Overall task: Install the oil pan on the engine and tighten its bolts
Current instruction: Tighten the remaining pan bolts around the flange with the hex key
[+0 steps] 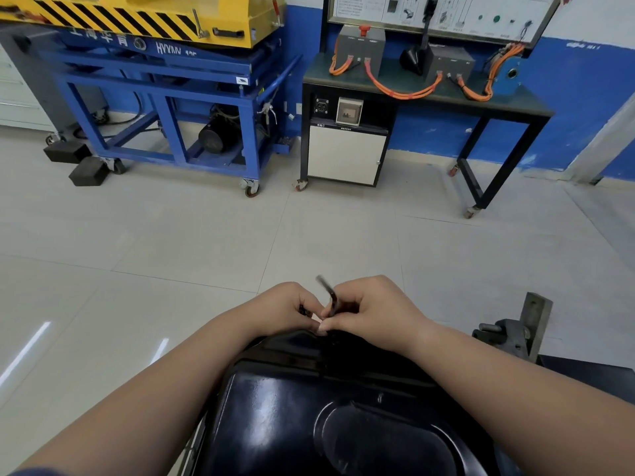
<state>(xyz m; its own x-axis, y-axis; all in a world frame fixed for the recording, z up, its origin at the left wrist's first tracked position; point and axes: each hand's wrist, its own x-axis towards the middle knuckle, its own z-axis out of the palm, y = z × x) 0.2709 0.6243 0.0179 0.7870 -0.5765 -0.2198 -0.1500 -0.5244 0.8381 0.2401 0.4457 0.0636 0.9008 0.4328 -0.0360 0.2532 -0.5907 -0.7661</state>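
The glossy black oil pan (295, 417) lies below me, its bulged bottom facing up. At its far edge both my hands meet. My right hand (374, 307) pinches a dark L-shaped hex key (328, 293), whose short arm points up and to the left. My left hand (285, 309) is curled, with small dark bolts (304, 310) showing between its fingers. The fingertips of both hands touch over the pan's far flange. The engine under the pan is hidden.
A grey metal stand bracket (515, 331) rises at the pan's right. Across the tiled floor (171, 242) stand a blue wheeled frame (165, 97) carrying a yellow machine, two black blocks (87, 171), and a black bench (429, 94) with orange cables.
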